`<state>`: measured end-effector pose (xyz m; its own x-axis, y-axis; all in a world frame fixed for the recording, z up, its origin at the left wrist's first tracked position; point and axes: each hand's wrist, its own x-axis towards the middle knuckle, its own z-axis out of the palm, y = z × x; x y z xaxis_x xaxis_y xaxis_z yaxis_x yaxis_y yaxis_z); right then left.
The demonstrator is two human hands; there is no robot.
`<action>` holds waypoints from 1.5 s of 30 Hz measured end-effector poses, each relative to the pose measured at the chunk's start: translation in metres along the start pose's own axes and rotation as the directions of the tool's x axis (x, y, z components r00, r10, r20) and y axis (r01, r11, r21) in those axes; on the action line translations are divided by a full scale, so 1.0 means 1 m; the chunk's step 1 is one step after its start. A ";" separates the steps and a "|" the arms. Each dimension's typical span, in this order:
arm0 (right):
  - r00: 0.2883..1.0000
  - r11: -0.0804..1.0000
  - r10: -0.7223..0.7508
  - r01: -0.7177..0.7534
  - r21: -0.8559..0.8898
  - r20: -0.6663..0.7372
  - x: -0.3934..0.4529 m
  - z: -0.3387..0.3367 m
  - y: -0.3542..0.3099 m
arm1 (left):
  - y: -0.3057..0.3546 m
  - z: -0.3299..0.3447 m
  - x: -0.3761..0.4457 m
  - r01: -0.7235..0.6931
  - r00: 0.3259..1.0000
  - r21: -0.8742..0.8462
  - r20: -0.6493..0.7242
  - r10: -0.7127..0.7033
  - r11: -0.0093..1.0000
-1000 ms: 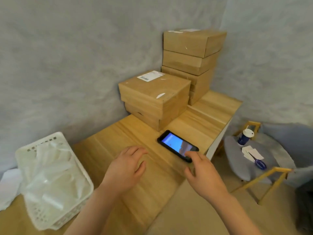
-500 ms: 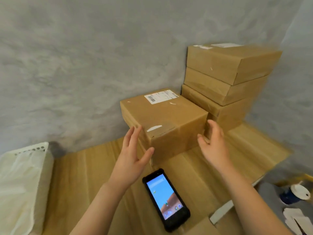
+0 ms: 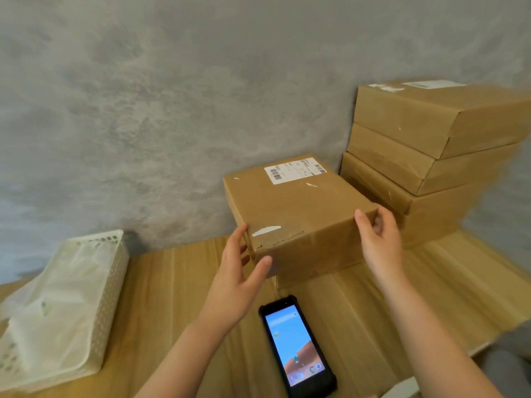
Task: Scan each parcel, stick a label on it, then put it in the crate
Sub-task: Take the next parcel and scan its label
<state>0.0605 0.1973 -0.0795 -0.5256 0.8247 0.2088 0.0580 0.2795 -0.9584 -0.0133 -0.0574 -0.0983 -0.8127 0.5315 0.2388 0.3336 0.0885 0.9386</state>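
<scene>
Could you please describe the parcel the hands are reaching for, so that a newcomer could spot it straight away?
On the wooden table, against the grey wall, stands a tall stack of brown boxes. Just left of it is a lower parcel, flanked by the left hand and right hand. It alone bears a fully visible white barcode label.
</scene>
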 end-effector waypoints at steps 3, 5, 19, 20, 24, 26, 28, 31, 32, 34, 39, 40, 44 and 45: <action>1.000 0.996 -0.018 0.016 0.085 0.024 -0.022 0.012 -0.014 | 0.001 -0.020 -0.016 -0.017 0.996 -0.062 -0.083 0.012 0.998; 0.999 0.989 -0.025 0.019 0.149 0.042 -0.042 0.022 -0.025 | 0.001 -0.035 -0.030 -0.040 0.988 -0.071 -0.154 0.029 0.997; 0.983 0.963 0.028 -0.076 0.259 0.183 -0.091 0.081 -0.049 | -0.016 -0.141 -0.091 0.032 0.897 0.163 -0.440 0.044 0.986; 0.977 0.954 0.039 -0.098 0.284 0.208 -0.090 0.081 -0.048 | -0.013 -0.147 -0.090 0.039 0.890 0.161 -0.454 0.039 0.986; 0.946 0.917 0.108 -0.213 0.336 0.306 -0.087 0.078 -0.046 | -0.001 -0.172 -0.085 0.022 0.877 -0.053 -0.479 -0.044 0.998; 0.933 0.918 0.089 -0.212 0.335 0.348 -0.087 0.076 -0.042 | 0.000 -0.184 -0.085 0.049 0.880 -0.177 -0.459 -0.127 0.983; 0.922 0.919 0.094 -0.225 0.324 0.376 -0.086 0.078 -0.037 | 0.002 -0.189 -0.086 0.152 0.904 -0.269 -0.350 -0.243 0.951; 0.903 0.919 0.113 -0.254 0.302 0.415 -0.088 0.083 -0.035 | 0.006 -0.184 -0.090 0.297 0.892 -0.469 -0.174 -0.416 0.832; 0.902 0.916 0.111 -0.256 0.308 0.417 -0.088 0.084 -0.034 | 0.007 -0.182 -0.093 0.328 0.885 -0.490 -0.139 -0.444 0.808; 0.903 0.918 0.097 -0.244 0.313 0.419 -0.091 0.083 -0.034 | 0.002 -0.180 -0.096 0.354 0.881 -0.508 -0.100 -0.462 0.785; 0.895 0.981 0.049 -0.126 0.145 0.444 -0.103 0.075 -0.043 | -0.007 -0.168 -0.100 0.323 0.883 -0.515 -0.137 -0.448 0.794; 0.896 0.991 0.044 -0.093 0.091 0.441 -0.109 0.074 -0.045 | -0.006 -0.163 -0.101 0.306 0.882 -0.520 -0.161 -0.443 0.797; 0.891 0.995 0.025 -0.065 0.073 0.454 -0.143 0.065 -0.047 | -0.015 -0.145 -0.108 0.255 0.864 -0.561 -0.234 -0.447 0.788; 0.891 0.993 0.024 -0.074 0.092 0.454 -0.149 0.063 -0.047 | -0.016 -0.143 -0.111 0.242 0.856 -0.567 -0.257 -0.448 0.788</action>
<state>0.0830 0.0301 -0.0782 -0.8518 0.5185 0.0744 0.0182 0.1714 -0.9850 0.0032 -0.2380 -0.1044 -0.9681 0.1988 -0.1523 -0.2048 -0.2790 0.9382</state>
